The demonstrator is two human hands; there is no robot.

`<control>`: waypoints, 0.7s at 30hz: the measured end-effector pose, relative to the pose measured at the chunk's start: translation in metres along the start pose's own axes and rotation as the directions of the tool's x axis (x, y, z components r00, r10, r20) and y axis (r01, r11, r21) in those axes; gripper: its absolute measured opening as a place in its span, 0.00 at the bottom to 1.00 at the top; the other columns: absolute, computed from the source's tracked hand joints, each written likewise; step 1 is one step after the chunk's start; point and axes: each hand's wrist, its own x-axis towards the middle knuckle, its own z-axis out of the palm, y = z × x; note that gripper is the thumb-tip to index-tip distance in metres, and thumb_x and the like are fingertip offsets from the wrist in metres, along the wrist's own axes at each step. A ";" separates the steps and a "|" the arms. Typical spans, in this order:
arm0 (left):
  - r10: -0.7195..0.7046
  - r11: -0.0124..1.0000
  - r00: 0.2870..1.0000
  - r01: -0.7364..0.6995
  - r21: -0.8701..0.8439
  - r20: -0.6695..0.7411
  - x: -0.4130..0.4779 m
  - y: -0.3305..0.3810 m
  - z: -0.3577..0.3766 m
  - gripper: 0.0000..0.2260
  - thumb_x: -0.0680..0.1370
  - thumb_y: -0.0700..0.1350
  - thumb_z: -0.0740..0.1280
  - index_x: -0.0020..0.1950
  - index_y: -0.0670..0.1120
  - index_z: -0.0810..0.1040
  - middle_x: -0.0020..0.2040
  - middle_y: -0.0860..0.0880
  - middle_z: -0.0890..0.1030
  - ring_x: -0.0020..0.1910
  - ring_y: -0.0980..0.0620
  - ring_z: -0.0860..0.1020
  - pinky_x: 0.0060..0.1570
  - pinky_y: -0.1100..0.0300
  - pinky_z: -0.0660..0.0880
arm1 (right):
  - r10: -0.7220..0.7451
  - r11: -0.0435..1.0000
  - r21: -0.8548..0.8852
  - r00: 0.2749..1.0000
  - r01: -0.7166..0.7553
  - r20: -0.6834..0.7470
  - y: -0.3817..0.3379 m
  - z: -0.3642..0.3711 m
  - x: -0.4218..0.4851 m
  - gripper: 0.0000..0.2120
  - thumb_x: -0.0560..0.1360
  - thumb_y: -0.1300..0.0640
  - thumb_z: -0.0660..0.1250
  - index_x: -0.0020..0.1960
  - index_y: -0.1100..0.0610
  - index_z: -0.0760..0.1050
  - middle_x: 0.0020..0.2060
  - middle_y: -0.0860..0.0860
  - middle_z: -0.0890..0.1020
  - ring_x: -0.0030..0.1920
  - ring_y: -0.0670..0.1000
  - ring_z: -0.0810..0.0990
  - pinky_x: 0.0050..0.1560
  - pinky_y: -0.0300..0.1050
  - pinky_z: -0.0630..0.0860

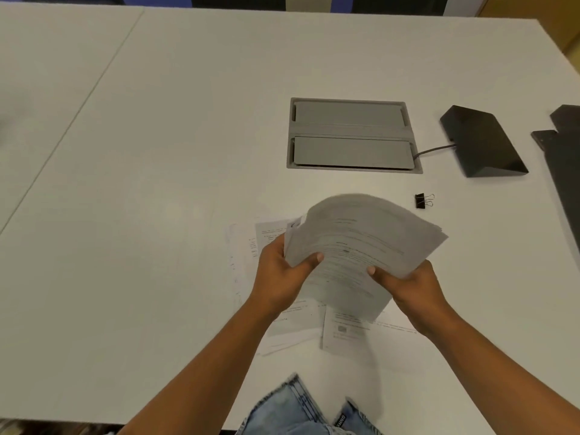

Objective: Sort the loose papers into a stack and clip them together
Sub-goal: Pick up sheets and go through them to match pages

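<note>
A white tabletop point(157, 183) fills nearly the whole view, with a seam running diagonally at 10 o'clock. A grey recessed cable hatch point(351, 136) with 2 flaps sits at 1 o'clock. At 3 o'clock lies a dark wedge-shaped device point(483, 142), its cable point(434, 149) running to the hatch. Light is even and soft.

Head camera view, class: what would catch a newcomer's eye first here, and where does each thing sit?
First, the sheaf of papers held up at centre, fanned and curling, with the left hand and right hand gripping its lower corners. Under it, loose sheets lie scattered on the white table. Beyond, to the right, a small black binder clip sits alone, untouched.
</note>
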 end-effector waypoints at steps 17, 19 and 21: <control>0.142 0.987 0.982 -0.151 -0.060 -0.123 -0.001 0.026 0.004 0.20 0.78 0.61 0.55 0.43 0.55 0.84 0.40 0.54 0.84 0.42 0.52 0.82 0.41 0.58 0.78 | -0.032 0.999 -0.024 0.999 0.033 0.032 -0.001 -0.004 -0.006 0.19 0.68 0.51 0.75 0.56 0.37 0.79 0.54 0.44 0.85 0.54 0.45 0.84 0.47 0.41 0.82; 0.184 0.981 0.974 -0.189 -0.030 -0.129 0.000 0.025 0.003 0.22 0.75 0.69 0.56 0.47 0.57 0.83 0.43 0.55 0.84 0.46 0.47 0.83 0.42 0.54 0.80 | -0.010 1.000 -0.011 0.999 0.011 0.053 0.002 -0.004 -0.005 0.18 0.70 0.51 0.75 0.58 0.40 0.79 0.55 0.46 0.85 0.55 0.46 0.83 0.48 0.43 0.81; 0.186 0.983 0.980 -0.185 0.016 -0.064 0.001 0.017 0.002 0.26 0.69 0.75 0.62 0.52 0.56 0.82 0.44 0.56 0.84 0.47 0.51 0.84 0.40 0.61 0.80 | 0.007 1.000 -0.028 0.998 -0.005 0.068 0.006 -0.003 -0.003 0.17 0.71 0.51 0.75 0.59 0.41 0.79 0.55 0.45 0.85 0.55 0.45 0.83 0.46 0.40 0.81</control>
